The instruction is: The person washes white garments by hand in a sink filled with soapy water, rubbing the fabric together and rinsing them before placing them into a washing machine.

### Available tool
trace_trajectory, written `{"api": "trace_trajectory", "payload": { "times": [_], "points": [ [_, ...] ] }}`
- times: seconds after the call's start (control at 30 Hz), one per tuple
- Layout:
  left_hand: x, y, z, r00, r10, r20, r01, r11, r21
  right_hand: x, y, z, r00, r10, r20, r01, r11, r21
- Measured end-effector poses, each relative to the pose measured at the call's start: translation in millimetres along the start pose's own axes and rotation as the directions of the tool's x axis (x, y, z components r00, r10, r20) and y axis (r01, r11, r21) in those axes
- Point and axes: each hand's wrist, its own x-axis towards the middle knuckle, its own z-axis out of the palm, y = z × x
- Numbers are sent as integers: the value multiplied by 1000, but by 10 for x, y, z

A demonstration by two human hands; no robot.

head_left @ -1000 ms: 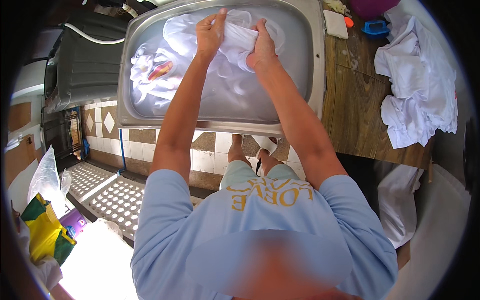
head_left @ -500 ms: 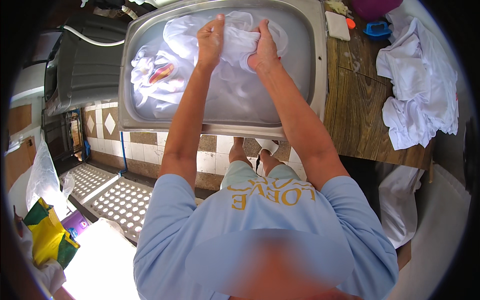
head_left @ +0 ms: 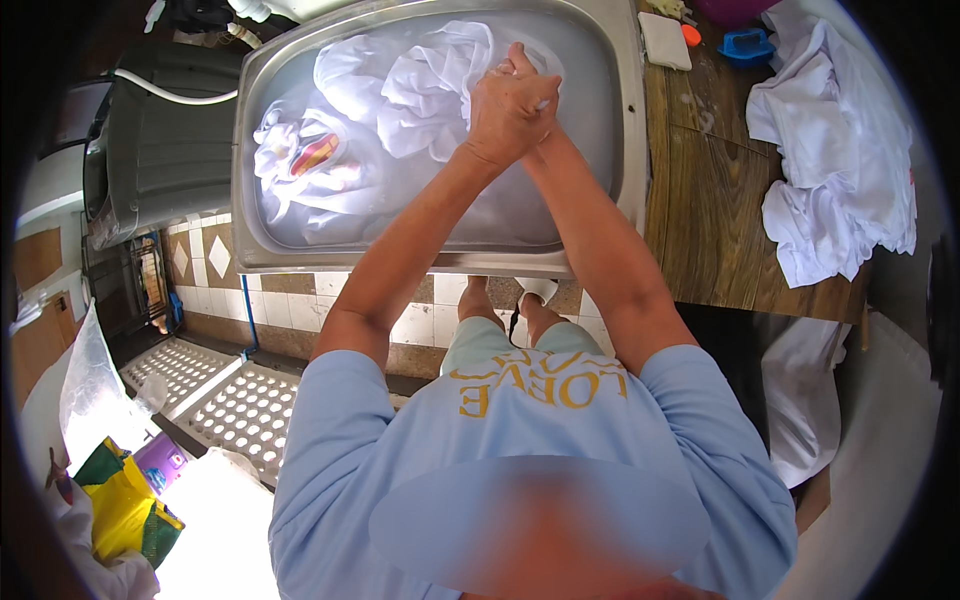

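My left hand [head_left: 503,112] is closed and pressed over my right hand [head_left: 541,134], above the right part of the metal basin [head_left: 634,190]. A wet white cloth [head_left: 432,88] bunches up against the left hand and seems gripped between the two. Most of my right hand's fingers are hidden behind the left. Farther left in the cloudy water lies more white fabric [head_left: 290,170] with a red and yellow print [head_left: 315,154].
Right of the basin is a wooden table [head_left: 710,230] with a heap of white clothes [head_left: 835,150], a blue scrub brush [head_left: 746,46], a pale square block [head_left: 664,42] and an orange cap [head_left: 691,36]. A dark grey appliance [head_left: 165,140] with a white hose [head_left: 175,96] stands left.
My hands have come together, the left moving right onto the right hand. The white cloth now spreads to the left of them instead of lying between them.
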Motion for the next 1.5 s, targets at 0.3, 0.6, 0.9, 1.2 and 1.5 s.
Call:
{"api": "trace_trajectory", "payload": {
  "times": [0.3, 0.6, 0.9, 1.2, 1.5],
  "points": [
    [437, -414, -695, 842, -502, 198, 502, 597, -626, 69, -457, 1107, 739, -213, -639, -51, 928, -368],
    [354, -608, -350, 907, -316, 278, 346, 936, -64, -14, -610, 323, 589, -685, -429, -617, -37, -786],
    [138, -735, -31, 864, -357, 354, 132, 840, 526, -124, -551, -63, 572, -686, -449, -820, -478, -315],
    [121, -1308, 84, 902, -314, 296, 288, 949, 130, -59, -692, 164, 499, -563, -659, -2, 760, -650],
    [234, 359, 81, 920, -294, 261, 378, 482, -790, -28, -327, -90, 628, -529, -571, 253, 832, -493]
  ]
}}
